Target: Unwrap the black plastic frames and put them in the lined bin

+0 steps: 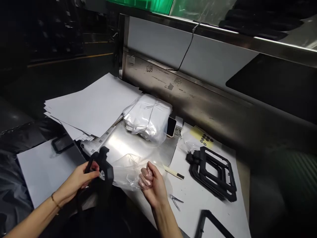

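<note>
Head view: metal counter (138, 145), read left to right.
Far left: fanned stack of white paper sheets (91, 105).
Left hand (83, 177): fingers closed on a black plastic frame part (104, 167), held above the counter's near edge.
Right hand (150, 181): fisted around a clear thin plastic bag (128, 170), beside the frame.
Progress: frame looks only partly inside the bag; bagging unfinished, I judge.
Behind: tied bundle of clear bags (148, 117).
Right: stack of black frames (214, 173), unbagged, on white paper.

On the bench (138, 145) I count two hands, one phone (171, 126), one tweezers (176, 201), and one paper stack (91, 105).
</note>
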A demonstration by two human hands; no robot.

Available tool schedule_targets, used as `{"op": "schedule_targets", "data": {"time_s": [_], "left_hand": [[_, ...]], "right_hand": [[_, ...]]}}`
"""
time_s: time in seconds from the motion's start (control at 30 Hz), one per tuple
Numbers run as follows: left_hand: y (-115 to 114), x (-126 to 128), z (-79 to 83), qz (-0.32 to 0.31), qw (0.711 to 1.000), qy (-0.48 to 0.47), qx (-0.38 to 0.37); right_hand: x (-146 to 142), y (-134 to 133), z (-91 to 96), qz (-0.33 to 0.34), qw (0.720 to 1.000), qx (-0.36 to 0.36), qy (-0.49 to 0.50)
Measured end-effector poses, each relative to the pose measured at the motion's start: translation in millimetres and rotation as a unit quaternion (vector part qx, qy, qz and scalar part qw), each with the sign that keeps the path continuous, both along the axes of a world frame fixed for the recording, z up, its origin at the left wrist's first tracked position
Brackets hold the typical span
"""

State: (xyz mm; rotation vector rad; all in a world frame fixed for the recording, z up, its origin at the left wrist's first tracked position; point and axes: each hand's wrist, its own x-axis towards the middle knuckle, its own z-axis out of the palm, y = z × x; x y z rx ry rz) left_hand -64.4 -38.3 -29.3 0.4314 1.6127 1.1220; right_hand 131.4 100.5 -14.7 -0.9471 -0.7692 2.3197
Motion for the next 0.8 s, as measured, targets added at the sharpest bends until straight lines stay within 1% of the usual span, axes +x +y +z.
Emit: {"op": "schedule_targets", "data": {"time_s": [0.07, 0.13, 0.17, 0.23, 0.3, 0.33, 0.4, 0.43, 0.5, 0.53, 0.6, 0.63, 0.7, 0.73, 0.8], "left_hand": [[-20, -9, 13.1, -0.037, 0.999, 0.016, -0.002], [-33, -10, 21.4, -0.069, 0.997, 0.020, -0.016], [-36, -9, 22.5, -0.084, 0.996, 0.020, -0.025], [-36, -4, 18.5, -0.112, 0.993, 0.018, -0.036], [-32, -1, 9.8, -0.132, 0.991, 0.010, -0.034], [-31, -3, 5.3, -0.136, 0.990, 0.006, -0.033], [-36, -11, -1.9, -0.133, 0.991, -0.002, -0.033], [-42, -17, -4.2, -0.128, 0.991, -0.005, -0.036], [-59, -31, -6.5, -0.112, 0.993, -0.014, -0.045], [-70, -38, -7.1, -0.103, 0.993, -0.020, -0.052], [-90, -53, -8.1, -0.083, 0.994, -0.029, -0.064], [-100, -59, -8.7, -0.073, 0.995, -0.033, -0.067], [-116, -72, -10.6, -0.055, 0.995, -0.039, -0.069], [-123, -78, -11.9, -0.047, 0.996, -0.043, -0.070], [-136, -90, -15.6, -0.035, 0.995, -0.057, -0.073]], "right_hand": [[-9, 0, -0.5, 0.031, 0.999, 0.006, -0.001], [-22, -2, -2.1, 0.076, 0.997, 0.027, -0.008], [-29, -4, -2.9, 0.103, 0.994, 0.044, -0.014], [-44, -10, -2.8, 0.164, 0.982, 0.090, -0.029], [-60, -19, 1.5, 0.235, 0.958, 0.155, -0.047], [-67, -23, 5.2, 0.271, 0.941, 0.195, -0.056], [-78, -32, 14.0, 0.333, 0.896, 0.285, -0.072], [-82, -36, 17.6, 0.355, 0.870, 0.332, -0.080], [-84, -42, 19.4, 0.372, 0.819, 0.425, -0.104], [-83, -46, 16.9, 0.369, 0.795, 0.466, -0.118], [-79, -59, 5.4, 0.350, 0.757, 0.533, -0.145], [-77, -69, -2.4, 0.338, 0.743, 0.557, -0.154], [-75, -97, -18.3, 0.325, 0.725, 0.586, -0.157], [-76, -115, -25.1, 0.326, 0.722, 0.591, -0.153], [-83, -152, -33.9, 0.343, 0.723, 0.584, -0.135]]}}
